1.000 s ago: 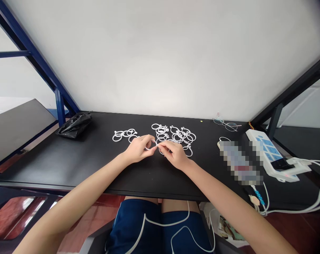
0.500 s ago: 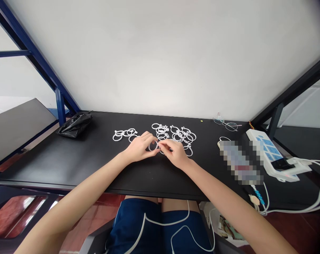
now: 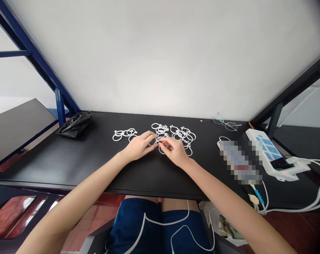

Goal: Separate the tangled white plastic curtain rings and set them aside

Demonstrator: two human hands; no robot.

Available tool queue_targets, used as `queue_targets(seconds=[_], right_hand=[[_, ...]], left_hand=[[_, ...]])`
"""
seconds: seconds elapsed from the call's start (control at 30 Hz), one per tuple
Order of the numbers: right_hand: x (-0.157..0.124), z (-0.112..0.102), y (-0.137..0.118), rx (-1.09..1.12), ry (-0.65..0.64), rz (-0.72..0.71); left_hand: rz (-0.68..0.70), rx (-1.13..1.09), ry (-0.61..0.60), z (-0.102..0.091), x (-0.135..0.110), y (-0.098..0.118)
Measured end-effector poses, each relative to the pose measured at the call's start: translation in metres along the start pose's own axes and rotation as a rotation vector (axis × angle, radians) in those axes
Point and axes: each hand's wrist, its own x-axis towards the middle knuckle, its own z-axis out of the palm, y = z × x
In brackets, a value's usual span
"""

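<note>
Several white plastic clip rings lie on the black desktop (image 3: 96, 155), in a small group (image 3: 124, 134) on the left and a larger tangled heap (image 3: 181, 135) on the right. My left hand (image 3: 140, 146) and my right hand (image 3: 174, 151) meet at the front of the heap. Their fingertips pinch a white ring (image 3: 156, 141) between them, partly hidden by my fingers. A small dark spot shows at my right fingers, too small to identify.
A black plastic bag (image 3: 74, 125) lies at the desk's far left. Wire-rimmed glasses (image 3: 225, 124) and a white power strip (image 3: 268, 153) with white cables sit on the right, beside a pixelated blurred patch (image 3: 239, 162). Blue metal frame bars rise at the left.
My hands have drawn closer together, and the held ring has shifted up and right, toward the heap. The rings on the desk look unmoved.
</note>
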Motion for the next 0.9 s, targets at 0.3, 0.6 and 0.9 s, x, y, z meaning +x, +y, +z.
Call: queue_targets(seconds=[0.3, 0.6, 0.9], right_hand=[[0.000, 0.001, 0.002, -0.002, -0.024, -0.003], [0.000, 0.001, 0.005, 0.046, -0.086, -0.026], [-0.001, 0.001, 0.005, 0.034, -0.163, -0.016]], left_hand=[[-0.004, 0.072, 0.058, 0.002, 0.000, -0.007], [-0.056, 0.170, 0.087, 0.001, 0.001, -0.020], [-0.139, 0.200, 0.082, -0.003, -0.001, -0.023]])
